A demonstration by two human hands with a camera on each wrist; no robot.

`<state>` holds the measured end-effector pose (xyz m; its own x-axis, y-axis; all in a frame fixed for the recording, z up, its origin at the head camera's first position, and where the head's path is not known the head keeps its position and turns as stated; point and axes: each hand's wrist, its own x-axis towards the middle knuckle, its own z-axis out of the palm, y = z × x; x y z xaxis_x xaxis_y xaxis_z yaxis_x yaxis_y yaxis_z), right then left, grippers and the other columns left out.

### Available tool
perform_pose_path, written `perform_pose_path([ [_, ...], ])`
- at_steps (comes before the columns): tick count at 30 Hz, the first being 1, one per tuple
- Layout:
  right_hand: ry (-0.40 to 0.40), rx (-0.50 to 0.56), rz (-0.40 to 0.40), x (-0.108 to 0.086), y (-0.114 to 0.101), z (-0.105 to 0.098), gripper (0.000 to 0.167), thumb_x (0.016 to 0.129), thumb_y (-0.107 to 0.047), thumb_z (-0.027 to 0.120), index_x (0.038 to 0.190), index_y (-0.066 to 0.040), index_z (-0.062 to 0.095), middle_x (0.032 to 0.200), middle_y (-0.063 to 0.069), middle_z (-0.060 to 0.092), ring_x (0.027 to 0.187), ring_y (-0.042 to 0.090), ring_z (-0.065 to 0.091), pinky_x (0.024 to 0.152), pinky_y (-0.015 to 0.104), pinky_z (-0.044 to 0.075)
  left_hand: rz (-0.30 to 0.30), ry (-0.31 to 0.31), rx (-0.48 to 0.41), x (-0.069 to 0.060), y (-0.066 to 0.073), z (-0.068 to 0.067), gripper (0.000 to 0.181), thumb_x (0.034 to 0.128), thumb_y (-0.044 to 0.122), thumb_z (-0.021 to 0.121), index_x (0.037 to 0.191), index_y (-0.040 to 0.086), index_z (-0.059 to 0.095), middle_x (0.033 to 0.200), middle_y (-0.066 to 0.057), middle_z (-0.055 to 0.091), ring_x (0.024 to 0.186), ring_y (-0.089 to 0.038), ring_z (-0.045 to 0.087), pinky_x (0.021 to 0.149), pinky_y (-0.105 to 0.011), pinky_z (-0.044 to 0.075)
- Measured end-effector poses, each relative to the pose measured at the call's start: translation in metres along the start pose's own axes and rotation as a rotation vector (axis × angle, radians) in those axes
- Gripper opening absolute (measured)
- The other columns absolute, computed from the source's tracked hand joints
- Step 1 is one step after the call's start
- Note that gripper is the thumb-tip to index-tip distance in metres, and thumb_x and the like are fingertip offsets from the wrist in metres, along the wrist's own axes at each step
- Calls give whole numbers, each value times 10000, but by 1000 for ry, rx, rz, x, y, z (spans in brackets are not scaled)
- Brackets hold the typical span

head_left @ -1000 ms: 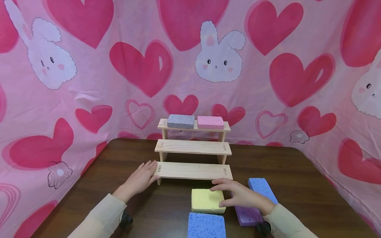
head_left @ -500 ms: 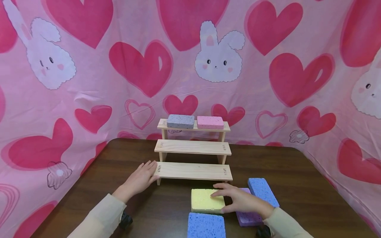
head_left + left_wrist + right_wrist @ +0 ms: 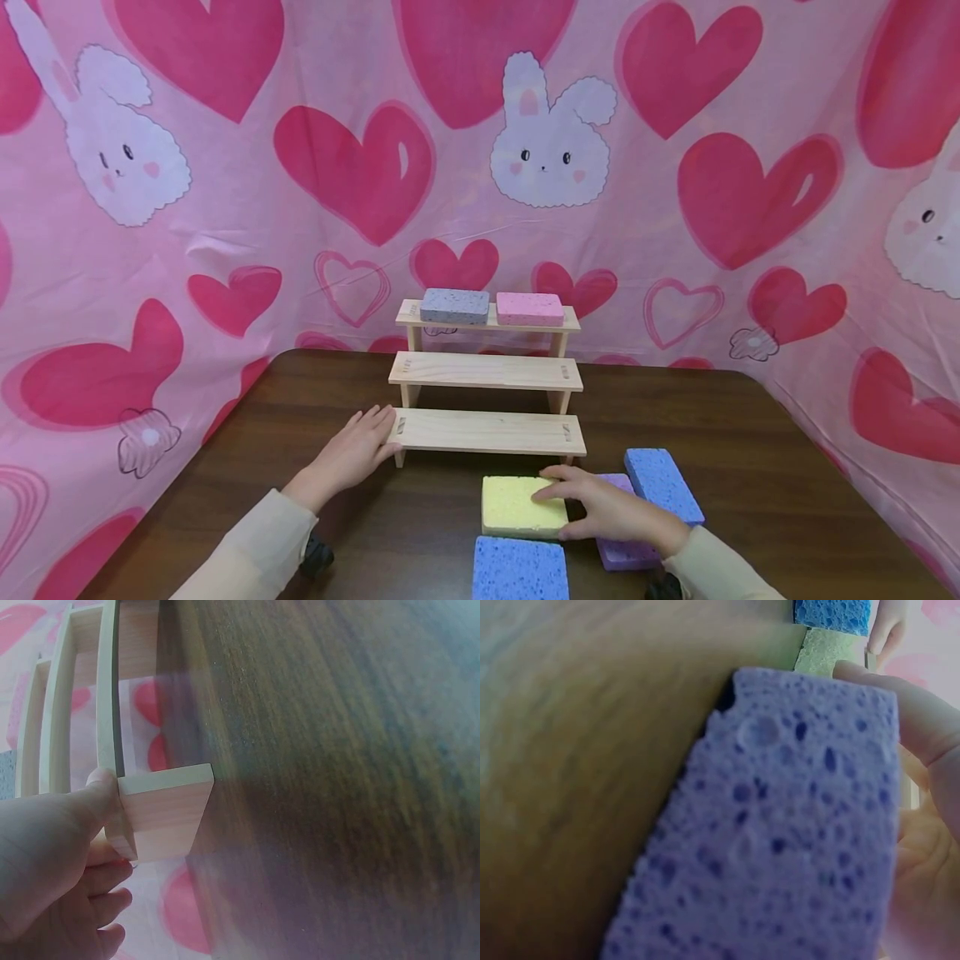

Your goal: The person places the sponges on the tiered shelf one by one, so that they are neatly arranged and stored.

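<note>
A pale wooden three-tier stand [image 3: 491, 431] is on the table. My left hand [image 3: 348, 454] holds the left end of its lowest step; in the left wrist view the thumb lies on the step's front edge and the fingers curl beside its end [image 3: 124, 840]. A yellow sponge [image 3: 510, 507] lies flat in front of the stand. My right hand [image 3: 603, 504] grips its right end, thumb at the near corner and fingertips over the top. In the right wrist view a purple sponge [image 3: 780, 817] hides most of the yellow sponge [image 3: 821, 651].
A blue sponge [image 3: 520, 571] lies just nearer than the yellow one. The purple sponge [image 3: 622, 550], partly under my right forearm, lies beside another blue sponge [image 3: 663, 483]. A grey-blue sponge [image 3: 455, 307] and a pink sponge [image 3: 529, 309] sit on the top step.
My right hand has shifted slightly nearer and lower, its thumb coming to the yellow sponge's right side. My left hand has stayed at the stand.
</note>
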<state>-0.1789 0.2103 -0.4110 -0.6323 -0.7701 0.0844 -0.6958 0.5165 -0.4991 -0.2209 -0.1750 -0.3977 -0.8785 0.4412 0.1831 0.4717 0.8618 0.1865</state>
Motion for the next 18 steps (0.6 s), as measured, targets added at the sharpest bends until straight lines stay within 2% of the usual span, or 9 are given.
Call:
perform_pose_path([
  [5, 28, -27, -43, 0, 1, 2, 402, 833, -234, 693, 1211, -137, 593, 1281, 169, 443, 1142, 290, 464, 867, 356, 460, -3, -3, -8, 0, 0, 0, 568, 897, 253, 597, 1298, -116, 435, 1347, -251, 416, 1265, -407, 336, 1035, -532, 225],
  [18, 67, -46, -73, -2, 1, 2, 386, 812, -166, 707, 1185, -143, 611, 1241, 138, 467, 1105, 252, 483, 835, 333, 471, 2, 1, -6, 0, -1, 1, 571, 897, 256, 595, 1299, -116, 433, 1348, -252, 414, 1264, -408, 336, 1037, -527, 225],
])
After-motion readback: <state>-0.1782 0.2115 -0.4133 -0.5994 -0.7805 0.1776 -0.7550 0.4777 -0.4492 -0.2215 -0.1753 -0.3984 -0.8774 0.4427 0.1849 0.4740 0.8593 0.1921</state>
